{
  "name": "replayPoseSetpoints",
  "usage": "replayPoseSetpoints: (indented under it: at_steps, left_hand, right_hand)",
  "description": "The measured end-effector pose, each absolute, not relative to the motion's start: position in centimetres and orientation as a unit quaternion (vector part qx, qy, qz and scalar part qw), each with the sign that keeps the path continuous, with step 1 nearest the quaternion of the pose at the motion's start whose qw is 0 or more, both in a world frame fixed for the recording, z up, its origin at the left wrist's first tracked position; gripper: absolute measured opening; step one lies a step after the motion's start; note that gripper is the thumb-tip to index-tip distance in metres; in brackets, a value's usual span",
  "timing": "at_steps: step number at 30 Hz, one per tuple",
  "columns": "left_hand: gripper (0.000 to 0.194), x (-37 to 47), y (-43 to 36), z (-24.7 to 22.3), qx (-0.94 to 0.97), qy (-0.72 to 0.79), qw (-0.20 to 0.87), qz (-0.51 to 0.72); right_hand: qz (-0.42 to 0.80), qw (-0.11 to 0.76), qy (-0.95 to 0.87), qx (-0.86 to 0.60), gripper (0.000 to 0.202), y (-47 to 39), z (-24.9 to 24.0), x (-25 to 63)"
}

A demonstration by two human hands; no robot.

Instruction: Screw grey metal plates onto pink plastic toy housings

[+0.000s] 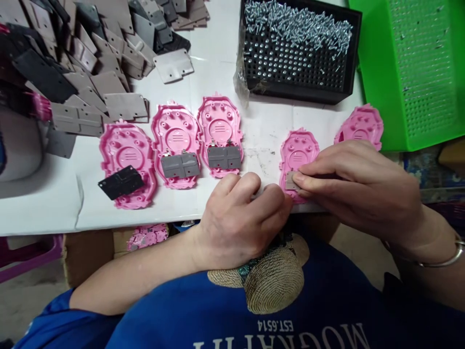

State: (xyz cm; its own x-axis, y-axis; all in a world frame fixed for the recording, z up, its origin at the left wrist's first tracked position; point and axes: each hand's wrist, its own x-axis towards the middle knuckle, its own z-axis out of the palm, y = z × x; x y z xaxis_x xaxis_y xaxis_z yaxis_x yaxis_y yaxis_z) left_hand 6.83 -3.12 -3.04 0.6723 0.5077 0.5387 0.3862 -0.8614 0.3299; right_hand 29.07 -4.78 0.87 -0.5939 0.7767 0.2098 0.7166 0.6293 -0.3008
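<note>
My right hand point(363, 189) pinches a small beige plastic cover point(291, 180) between thumb and fingers, against the lower part of a pink plastic shell point(298, 150). Beside that shell, at the table edge, my left hand point(247, 220) is closed in a fist. A bit of something pale shows between its fingers, too little to name. Left of it lie two pink shells point(220, 116) point(176, 131) with grey covers point(224, 157) point(180, 165) set across their lower ends. On a third pink shell point(127, 140) a black cover point(121, 182) rests askew.
A heap of grey, beige and black covers point(109, 63) fills the back left. Behind my hands stands a black perforated tray point(298, 92) of loose screws point(298, 24). A green basket point(381, 97) stands right, with another pink shell point(363, 121) against it. A cardboard box point(87, 257) sits below the table.
</note>
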Motion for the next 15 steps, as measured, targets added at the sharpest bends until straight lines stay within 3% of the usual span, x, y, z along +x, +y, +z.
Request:
replayPoseSetpoints:
  at_steps: [15]
  left_hand:
    - [0.01, 6.91, -3.16, -3.17, 0.913, 0.248, 0.057, 0.318]
  right_hand:
    - [0.056, 0.156, -0.884, -0.436, 0.009, -5.01, 0.74, 29.04]
